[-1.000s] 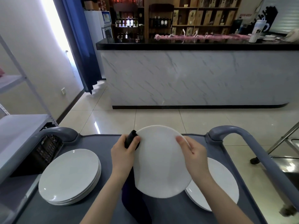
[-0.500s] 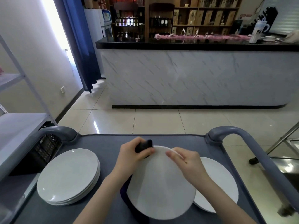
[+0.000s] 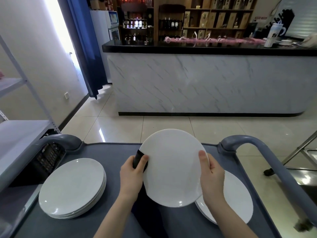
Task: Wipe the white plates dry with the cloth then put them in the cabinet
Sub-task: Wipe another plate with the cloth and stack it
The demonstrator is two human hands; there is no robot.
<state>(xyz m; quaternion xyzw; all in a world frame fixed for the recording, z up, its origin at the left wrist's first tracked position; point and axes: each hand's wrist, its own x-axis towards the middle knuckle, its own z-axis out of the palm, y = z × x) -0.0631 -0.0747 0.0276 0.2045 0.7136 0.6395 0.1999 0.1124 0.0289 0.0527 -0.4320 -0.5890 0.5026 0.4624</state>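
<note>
1. Head view: one long bar counter (image 3: pixel 205 83) with a pale marbled front and a black top fills the far side of the room.
2. One grey cart (image 3: pixel 109 152) lies directly below the camera. Two rounded handles rise from it, one at the far left corner (image 3: pixel 60 140) and one at the far right (image 3: pixel 257 143).
3. One pale metal shelf rack (image 3: pixel 20 133) stands along the left edge.
4. One stack of white plates (image 3: pixel 72 188) sits on the left of the cart. At least three rims show at its edge; the exact count cannot be told.
5. One white plate (image 3: pixel 171 167) is held tilted above the middle of the cart, its face toward the camera.
6. More white plates (image 3: pixel 236 200) lie on the right of the cart, partly under the held one. Two rims show at their near left edge.
7. Two bare hands hold the raised plate. The left hand (image 3: pixel 132 176) has its fingers curled round the left rim and pinches the cloth against it. The right hand (image 3: pixel 211 174) grips the right rim, thumb on the face.
8. One dark cloth (image 3: pixel 138 158) wraps the plate's left edge and hangs below it.
9. One white tumbler (image 3: pixel 274 34) stands on the counter's right end. It bears a dark mark, too small to read. Bottle labels on the shelves behind are likewise unreadable.
</note>
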